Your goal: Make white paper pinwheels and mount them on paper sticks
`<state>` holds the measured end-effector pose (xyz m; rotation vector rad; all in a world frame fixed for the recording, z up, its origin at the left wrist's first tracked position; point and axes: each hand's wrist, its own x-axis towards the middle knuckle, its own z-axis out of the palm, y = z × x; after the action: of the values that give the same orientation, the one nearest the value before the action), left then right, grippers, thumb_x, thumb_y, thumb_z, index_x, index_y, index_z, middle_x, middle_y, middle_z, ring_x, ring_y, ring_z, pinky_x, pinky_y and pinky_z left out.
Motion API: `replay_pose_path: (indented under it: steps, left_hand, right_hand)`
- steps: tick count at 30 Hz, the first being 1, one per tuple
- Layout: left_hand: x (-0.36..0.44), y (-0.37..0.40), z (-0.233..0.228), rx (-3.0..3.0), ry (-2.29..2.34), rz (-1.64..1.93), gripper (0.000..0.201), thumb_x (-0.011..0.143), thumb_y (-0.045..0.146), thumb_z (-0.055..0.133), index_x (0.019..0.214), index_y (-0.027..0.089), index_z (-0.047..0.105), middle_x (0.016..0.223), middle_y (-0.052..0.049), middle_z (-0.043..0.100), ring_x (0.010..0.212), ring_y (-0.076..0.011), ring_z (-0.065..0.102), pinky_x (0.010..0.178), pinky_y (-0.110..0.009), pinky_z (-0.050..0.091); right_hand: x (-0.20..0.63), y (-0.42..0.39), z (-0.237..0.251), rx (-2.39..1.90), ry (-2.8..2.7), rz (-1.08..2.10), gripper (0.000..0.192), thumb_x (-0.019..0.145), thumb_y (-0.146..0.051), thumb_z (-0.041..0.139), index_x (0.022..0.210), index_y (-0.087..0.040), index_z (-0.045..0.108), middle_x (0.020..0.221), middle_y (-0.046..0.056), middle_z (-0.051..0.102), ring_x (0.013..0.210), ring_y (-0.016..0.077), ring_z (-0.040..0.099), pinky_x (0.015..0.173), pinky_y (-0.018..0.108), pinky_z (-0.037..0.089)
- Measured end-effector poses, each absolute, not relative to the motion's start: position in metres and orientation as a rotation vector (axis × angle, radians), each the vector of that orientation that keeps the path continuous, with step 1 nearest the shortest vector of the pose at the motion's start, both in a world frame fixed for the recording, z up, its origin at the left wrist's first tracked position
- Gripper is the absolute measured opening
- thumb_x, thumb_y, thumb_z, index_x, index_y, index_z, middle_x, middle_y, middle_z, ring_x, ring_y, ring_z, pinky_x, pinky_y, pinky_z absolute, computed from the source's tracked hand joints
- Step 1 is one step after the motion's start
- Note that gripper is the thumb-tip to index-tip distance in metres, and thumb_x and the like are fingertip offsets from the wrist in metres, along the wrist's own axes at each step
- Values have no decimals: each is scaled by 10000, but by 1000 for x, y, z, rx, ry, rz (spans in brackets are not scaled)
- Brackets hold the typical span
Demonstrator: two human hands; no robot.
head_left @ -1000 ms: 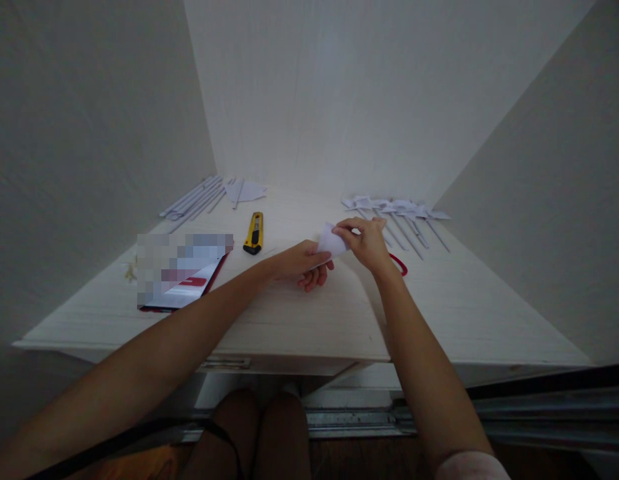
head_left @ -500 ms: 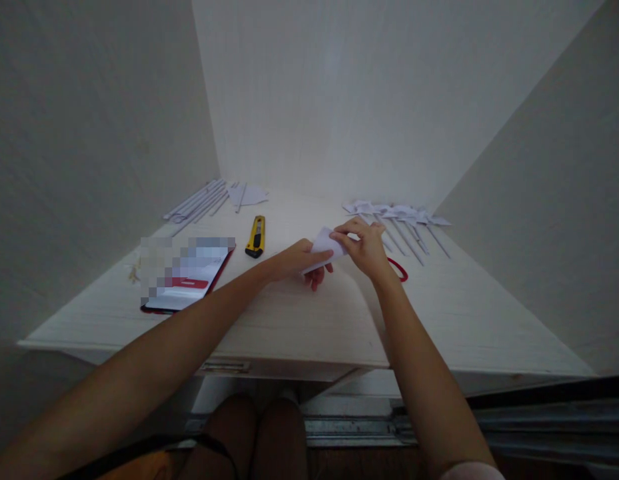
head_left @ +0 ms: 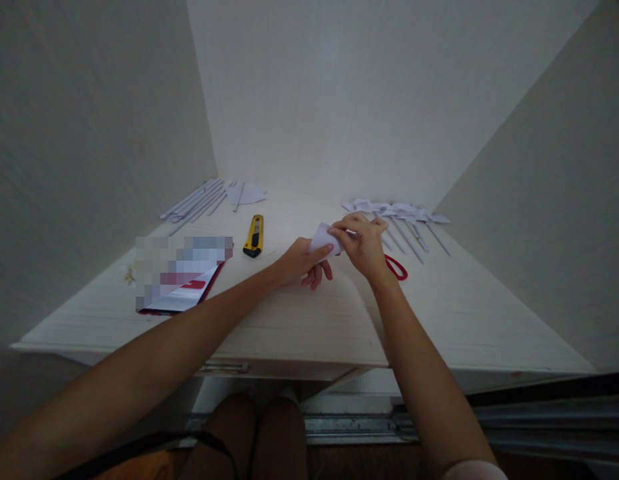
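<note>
A small piece of white paper (head_left: 320,239) is held between my two hands above the middle of the desk. My left hand (head_left: 309,260) pinches its lower part, the thumb on top and other fingers curled below. With thumb and forefinger, my right hand (head_left: 359,239) grips the paper's upper right edge. Just right of my right hand lies a red loop (head_left: 396,267), perhaps a scissors handle; the rest of it is hidden. Behind that hand, several thin paper sticks with folded paper tops (head_left: 402,212) lie in a row.
On the white desk (head_left: 289,320), a yellow utility knife (head_left: 254,235) lies left of my hands. A tablet or phone (head_left: 189,283) with a lit, partly blurred screen is nearer the left edge. Rolled paper sticks (head_left: 194,203) and a cut paper piece (head_left: 249,194) lie at the back left.
The paper between my hands has tilted more upright and my fingers have shifted slightly on it. Other things on the desk stay in place.
</note>
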<state>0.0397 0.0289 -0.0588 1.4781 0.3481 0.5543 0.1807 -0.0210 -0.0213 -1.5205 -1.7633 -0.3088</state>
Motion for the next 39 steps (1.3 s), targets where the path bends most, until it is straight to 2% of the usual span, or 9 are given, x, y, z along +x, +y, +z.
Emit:
replay_pose_path:
  steps: [5, 9, 15, 19, 22, 25, 29, 33, 39]
  left_hand:
    - [35, 34, -59, 1490, 373, 501, 353, 819, 391, 517, 895, 52, 583, 477, -1, 602, 234, -46, 427, 219, -131, 192]
    - [34, 34, -57, 1510, 406, 408, 328, 833, 377, 502, 847, 59, 581, 432, 20, 573, 218, -44, 406, 213, -133, 191]
    - [33, 33, -55, 1549, 322, 275, 428, 860, 483, 391, 767, 90, 534, 421, 6, 572, 229, -64, 441, 217, -130, 229]
    - [33, 33, -56, 1530, 327, 302, 408, 862, 471, 394, 716, 106, 505, 416, 8, 565, 225, -63, 435, 212, -130, 218]
    - [34, 34, -56, 1504, 379, 396, 386, 885, 429, 368, 692, 115, 483, 406, 10, 555, 222, -67, 435, 208, -130, 204]
    - [36, 34, -55, 1503, 427, 506, 354, 911, 356, 329, 697, 114, 475, 406, 10, 553, 225, -74, 445, 207, -133, 209]
    - [37, 34, -53, 1513, 454, 597, 342, 920, 315, 303, 710, 110, 479, 417, 8, 561, 232, -74, 454, 213, -134, 223]
    - [37, 33, -53, 1510, 464, 632, 334, 918, 326, 304, 726, 111, 472, 411, 8, 561, 231, -78, 453, 218, -139, 242]
    - [39, 32, -52, 1506, 458, 670, 314, 918, 331, 310, 744, 112, 453, 403, 13, 551, 233, -84, 460, 220, -141, 249]
  right_hand:
    - [181, -20, -22, -1523, -1742, -330, 224, 821, -375, 515, 718, -256, 674, 809, 1, 647, 823, 189, 547, 790, 381, 200]
    - [183, -20, -22, -1518, -1735, -344, 221, 823, -371, 517, 720, -257, 676, 814, 1, 645, 822, 183, 552, 787, 380, 189]
    - [184, -21, -23, -1534, -1739, -333, 217, 821, -364, 518, 723, -258, 680, 820, 4, 642, 837, 183, 550, 803, 392, 186]
    - [186, -20, -20, -1535, -1672, -284, 207, 802, -385, 533, 731, -256, 679, 848, 23, 649, 869, 207, 551, 839, 422, 212]
    - [191, -15, -20, -1425, -1451, -155, 248, 773, -422, 545, 924, -257, 654, 992, 60, 639, 952, 220, 527, 843, 401, 284]
    - [196, -10, -24, -1402, -1192, 277, 449, 726, -494, 549, 1070, -208, 584, 1050, 109, 614, 889, 209, 544, 746, 358, 357]
    - [189, -7, -35, -1489, -1208, 942, 396, 638, -519, 613, 785, -152, 641, 847, 97, 649, 765, 188, 540, 683, 336, 336]
    - [176, -8, -41, -1403, -1175, 1014, 285, 567, -430, 674, 593, -158, 596, 674, 22, 621, 721, 161, 502, 716, 338, 297]
    - [169, -5, -38, -1235, -834, 1200, 166, 543, -287, 705, 575, -173, 589, 623, -27, 594, 720, 141, 479, 784, 348, 254]
